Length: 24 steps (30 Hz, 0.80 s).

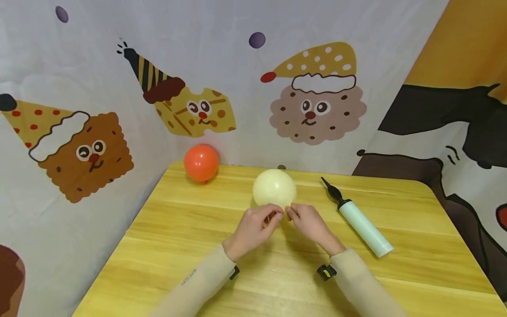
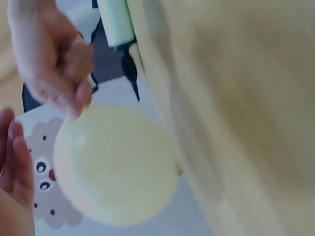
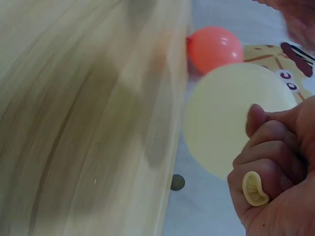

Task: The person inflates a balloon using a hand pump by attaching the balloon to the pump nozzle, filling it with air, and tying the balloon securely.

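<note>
A pale yellow inflated balloon (image 1: 274,188) is above the table in front of both hands. My right hand (image 1: 313,223) has curled fingers and grips its neck; in the right wrist view the balloon's rolled mouth (image 3: 255,189) pokes out between the fingers of that hand (image 3: 275,162). My left hand (image 1: 255,229) is close beside the neck, thumb and fingers bent toward it. In the left wrist view the left hand's fingers (image 2: 19,164) look loosely extended and apart from the balloon (image 2: 115,164). The neck itself is mostly hidden by the right hand.
An orange-red balloon (image 1: 201,163) sits at the table's back left corner. To the right lies a hand pump (image 1: 365,226) with a mint green barrel and black nozzle. The wooden table (image 1: 158,246) meets a cartoon-printed cloth (image 1: 245,149) behind it.
</note>
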### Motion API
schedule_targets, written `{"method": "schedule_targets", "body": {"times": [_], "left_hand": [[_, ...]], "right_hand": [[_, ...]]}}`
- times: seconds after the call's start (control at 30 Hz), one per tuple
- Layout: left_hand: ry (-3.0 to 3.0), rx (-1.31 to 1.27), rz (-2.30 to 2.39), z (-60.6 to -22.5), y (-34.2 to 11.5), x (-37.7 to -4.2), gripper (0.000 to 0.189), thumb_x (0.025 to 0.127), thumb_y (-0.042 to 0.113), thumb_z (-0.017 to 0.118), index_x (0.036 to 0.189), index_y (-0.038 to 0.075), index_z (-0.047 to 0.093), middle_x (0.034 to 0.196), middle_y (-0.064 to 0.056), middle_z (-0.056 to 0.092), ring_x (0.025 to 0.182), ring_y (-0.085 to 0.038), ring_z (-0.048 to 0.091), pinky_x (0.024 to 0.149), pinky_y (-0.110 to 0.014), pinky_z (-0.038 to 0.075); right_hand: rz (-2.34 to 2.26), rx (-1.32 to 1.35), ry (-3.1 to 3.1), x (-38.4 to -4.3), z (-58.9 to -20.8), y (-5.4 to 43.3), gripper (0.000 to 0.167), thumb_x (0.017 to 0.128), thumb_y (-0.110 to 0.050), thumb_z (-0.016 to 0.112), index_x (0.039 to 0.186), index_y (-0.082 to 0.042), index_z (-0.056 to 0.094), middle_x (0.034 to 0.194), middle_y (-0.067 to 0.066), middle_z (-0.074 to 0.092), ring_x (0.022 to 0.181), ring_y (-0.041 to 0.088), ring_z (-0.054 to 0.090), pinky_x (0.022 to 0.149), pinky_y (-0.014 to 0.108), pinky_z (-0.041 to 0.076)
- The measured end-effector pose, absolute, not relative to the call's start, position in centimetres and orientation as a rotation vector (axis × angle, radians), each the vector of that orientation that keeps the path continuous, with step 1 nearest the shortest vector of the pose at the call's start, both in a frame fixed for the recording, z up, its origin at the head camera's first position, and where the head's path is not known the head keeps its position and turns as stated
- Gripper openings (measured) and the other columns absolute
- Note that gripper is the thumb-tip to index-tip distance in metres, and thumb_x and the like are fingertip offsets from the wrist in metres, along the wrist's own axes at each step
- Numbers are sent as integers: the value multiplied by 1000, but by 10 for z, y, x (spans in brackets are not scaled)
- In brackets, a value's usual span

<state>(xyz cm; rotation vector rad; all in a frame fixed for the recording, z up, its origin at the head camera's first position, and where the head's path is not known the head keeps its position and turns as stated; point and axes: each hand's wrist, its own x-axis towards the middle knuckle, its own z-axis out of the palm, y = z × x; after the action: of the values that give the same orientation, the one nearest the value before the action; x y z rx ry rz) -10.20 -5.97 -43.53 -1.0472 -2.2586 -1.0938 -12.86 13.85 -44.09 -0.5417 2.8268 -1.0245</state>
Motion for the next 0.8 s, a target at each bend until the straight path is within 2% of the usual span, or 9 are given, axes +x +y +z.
{"method": "schedule_targets", "body": {"times": [0.1, 0.17, 0.23, 0.3, 0.37, 0.43, 0.53, 0.67, 0.8], "left_hand": [[-2233, -1083, -892, -427, -65, -113, 29, 95, 12, 71, 122, 6, 64, 123, -7, 65, 115, -19, 62, 100, -34, 52], [-2303, -1091, -678, -423, -66, -119, 48, 91, 19, 77, 134, 9, 59, 147, -10, 52, 139, -30, 46, 115, -48, 39], [-2400, -1096, -429, -420, -66, -122, 67, 89, 29, 82, 146, 13, 51, 164, -11, 32, 153, -37, 25, 121, -60, 25], [-2480, -1095, -184, -419, -64, -124, 82, 86, 39, 85, 154, 18, 45, 172, -9, 17, 157, -42, 10, 120, -69, 16], [-2548, -1096, 7, -419, -62, -124, 88, 86, 42, 84, 160, 22, 39, 174, -5, 7, 158, -42, 1, 119, -73, 11], [-2575, -1107, 132, -420, -60, -123, 85, 89, 40, 83, 160, 25, 39, 174, -1, 9, 158, -40, 2, 118, -74, 9], [-2575, -1141, 188, -420, -59, -123, 75, 93, 29, 80, 159, 25, 43, 169, 5, 27, 158, -34, 12, 118, -74, 11], [-2593, -1172, 60, -421, -60, -122, 71, 91, 20, 80, 155, 23, 49, 148, 9, 58, 153, -28, 31, 118, -73, 14], [-2589, -1104, -87, -425, -61, -121, 63, 88, 14, 80, 146, 24, 58, 126, 10, 72, 146, -27, 42, 118, -74, 15]], "right_hand": [[-886, -612, 2842, -128, -444, 138, 34, 109, -14, 54, 75, -13, 55, 62, -4, 44, 53, 9, 37, 51, 24, 33], [-841, -656, 2828, -127, -444, 136, 34, 109, -14, 53, 74, -13, 54, 61, -5, 43, 52, 7, 36, 50, 23, 32], [-835, -719, 2807, -126, -444, 135, 33, 109, -12, 53, 76, -11, 57, 60, -6, 43, 51, 6, 35, 48, 22, 31], [-827, -789, 2796, -124, -443, 133, 30, 108, -10, 54, 79, -10, 60, 61, -7, 45, 50, 5, 36, 48, 21, 32], [-828, -872, 2788, -123, -442, 131, 24, 107, -8, 55, 84, -8, 64, 63, -8, 48, 51, 4, 38, 48, 21, 35], [-820, -940, 2798, -122, -440, 128, 19, 106, -7, 57, 89, -8, 66, 64, -9, 49, 52, 3, 38, 49, 21, 36], [-813, -1000, 2839, -120, -438, 124, 14, 104, -5, 60, 91, -7, 66, 64, -9, 48, 53, 3, 39, 50, 22, 37], [-809, -1005, 2914, -116, -438, 120, 10, 101, -3, 62, 93, -7, 66, 65, -9, 50, 54, 3, 39, 50, 22, 38], [-828, -1029, 3008, -114, -439, 118, 6, 100, -5, 66, 95, -7, 69, 63, -9, 50, 52, 3, 38, 47, 21, 37]]}}
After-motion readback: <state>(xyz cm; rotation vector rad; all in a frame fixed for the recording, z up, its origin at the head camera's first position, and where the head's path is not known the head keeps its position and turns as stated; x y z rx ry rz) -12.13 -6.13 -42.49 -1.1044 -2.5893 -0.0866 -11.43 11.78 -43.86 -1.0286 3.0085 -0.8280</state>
